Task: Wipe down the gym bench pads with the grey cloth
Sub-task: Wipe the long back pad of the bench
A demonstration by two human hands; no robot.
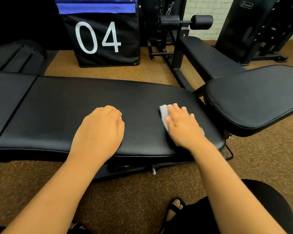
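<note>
Head view | right hand (pixel 181 123) right of centre, fingers straight, pressing cloth (pixel 164 114) flat on bench pad (pixel 74 107) | left hand (pixel 100 129) mid-frame, fingers curled, resting empty on pad | seat pad (pixel 254 98) at right

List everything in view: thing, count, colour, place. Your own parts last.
grey cloth: one, grey, flat on the long pad under the right hand
long pad: one, black, across the middle
seat pad: one, black, right of the long pad
second bench: one, black, behind
box marked 04: one, black and blue, on the floor behind
floor: brown speckled
sandalled foot: one, bottom
left hand: fingers curled, resting on the long pad
right hand: fingers straight, pressing the cloth
</note>
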